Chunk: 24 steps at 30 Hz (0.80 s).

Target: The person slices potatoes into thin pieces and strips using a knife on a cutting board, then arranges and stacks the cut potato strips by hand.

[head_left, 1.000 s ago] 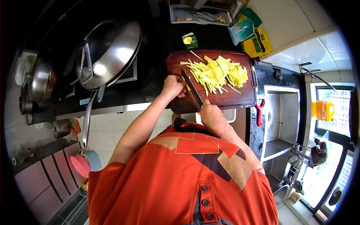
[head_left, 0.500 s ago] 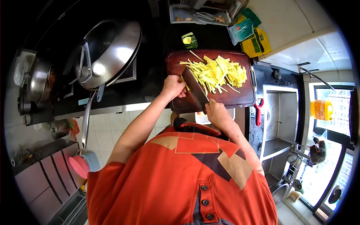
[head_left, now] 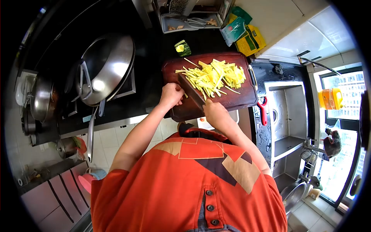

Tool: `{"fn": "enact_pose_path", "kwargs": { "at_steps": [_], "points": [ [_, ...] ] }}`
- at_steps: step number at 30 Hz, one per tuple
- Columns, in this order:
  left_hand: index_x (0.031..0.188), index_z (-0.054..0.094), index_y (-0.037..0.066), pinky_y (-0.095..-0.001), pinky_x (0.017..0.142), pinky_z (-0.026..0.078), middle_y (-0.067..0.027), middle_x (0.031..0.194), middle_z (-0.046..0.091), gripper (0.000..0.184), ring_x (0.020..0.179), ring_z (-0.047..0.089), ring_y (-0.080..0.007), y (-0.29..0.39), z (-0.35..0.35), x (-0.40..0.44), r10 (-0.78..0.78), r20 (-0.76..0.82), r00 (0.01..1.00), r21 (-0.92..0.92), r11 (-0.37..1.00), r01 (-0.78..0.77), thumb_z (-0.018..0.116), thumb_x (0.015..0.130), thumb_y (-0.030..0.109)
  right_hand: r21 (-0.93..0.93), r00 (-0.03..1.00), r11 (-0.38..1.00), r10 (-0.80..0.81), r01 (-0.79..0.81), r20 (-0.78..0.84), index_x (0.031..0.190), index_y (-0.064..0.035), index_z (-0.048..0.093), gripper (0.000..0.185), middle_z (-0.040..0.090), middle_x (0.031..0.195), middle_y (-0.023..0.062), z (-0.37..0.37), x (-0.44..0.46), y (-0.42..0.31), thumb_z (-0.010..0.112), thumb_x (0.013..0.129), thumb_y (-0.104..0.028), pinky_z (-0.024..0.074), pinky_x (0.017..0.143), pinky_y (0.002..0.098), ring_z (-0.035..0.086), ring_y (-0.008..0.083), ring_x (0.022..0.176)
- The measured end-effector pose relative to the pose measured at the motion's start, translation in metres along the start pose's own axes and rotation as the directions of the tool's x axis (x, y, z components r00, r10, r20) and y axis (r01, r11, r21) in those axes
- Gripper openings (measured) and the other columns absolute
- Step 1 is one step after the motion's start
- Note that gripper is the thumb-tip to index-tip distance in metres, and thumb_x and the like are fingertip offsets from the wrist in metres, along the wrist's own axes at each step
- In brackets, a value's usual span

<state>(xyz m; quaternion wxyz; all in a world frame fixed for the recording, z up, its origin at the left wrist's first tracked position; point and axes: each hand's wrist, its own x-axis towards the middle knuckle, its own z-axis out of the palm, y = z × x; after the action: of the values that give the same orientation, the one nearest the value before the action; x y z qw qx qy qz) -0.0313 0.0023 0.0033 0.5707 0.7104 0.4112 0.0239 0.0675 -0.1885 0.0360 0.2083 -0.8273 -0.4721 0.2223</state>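
The right hand (head_left: pixel 218 115) grips a broad, dark-bladed knife (head_left: pixel 191 89); the left hand (head_left: pixel 171 96) has fingers curled beside the blade, and whether they pinch a piece, I cannot tell. Many thin yellow-green vegetable strips (head_left: pixel 216 75) lie cut on the reddish-brown cutting board (head_left: pixel 237 97), near the desk (head_left: pixel 208 42)'s front edge. Past the board's far left corner, one green-skinned chunk (head_left: pixel 182 48) remains uncut. Compared with the earlier frame, the view is turned; the pile looks much the same.
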Motion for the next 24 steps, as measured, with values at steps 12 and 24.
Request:
{"fn": "enact_pose_path", "kwargs": {
  "at_steps": [12, 24],
  "points": [
    [0.084, 0.07, 0.007, -0.0398, 0.069, 0.05, -0.011, 0.081, 0.065, 0.016, 0.076, 0.064, -0.0293, 0.031, 0.044, 0.05, 0.56, 0.009, 0.829, 0.541, 0.694, -0.475, 0.068, 0.073, 0.018, 0.134, 0.945, 0.974, 0.211, -0.183, -0.25, 0.084, 0.0029, 0.048, 0.022, 0.057, 0.069, 0.0302, -0.058, -0.035, 0.023, 0.051, 0.093, -0.017, 0.043, 0.061, 0.0541, 0.056, 0.0498, 0.071],
    [0.085, 0.066, 0.001, -0.0332, 0.061, 0.052, -0.013, 0.081, 0.066, 0.009, 0.074, 0.065, -0.0256, 0.051, 0.016, 0.027, 0.402, 0.064, 0.913, 0.427, 0.816, -0.389, 0.066, 0.077, 0.005, 0.202, 0.935, 0.965, 0.219, -0.166, -0.279, 0.085, 0.0023, 0.049, 0.021, 0.057, 0.069, 0.0304, -0.067, -0.048, 0.041, 0.051, 0.093, -0.017, 0.0432, 0.061, 0.0543, 0.056, 0.0491, 0.071]
  ]
}}
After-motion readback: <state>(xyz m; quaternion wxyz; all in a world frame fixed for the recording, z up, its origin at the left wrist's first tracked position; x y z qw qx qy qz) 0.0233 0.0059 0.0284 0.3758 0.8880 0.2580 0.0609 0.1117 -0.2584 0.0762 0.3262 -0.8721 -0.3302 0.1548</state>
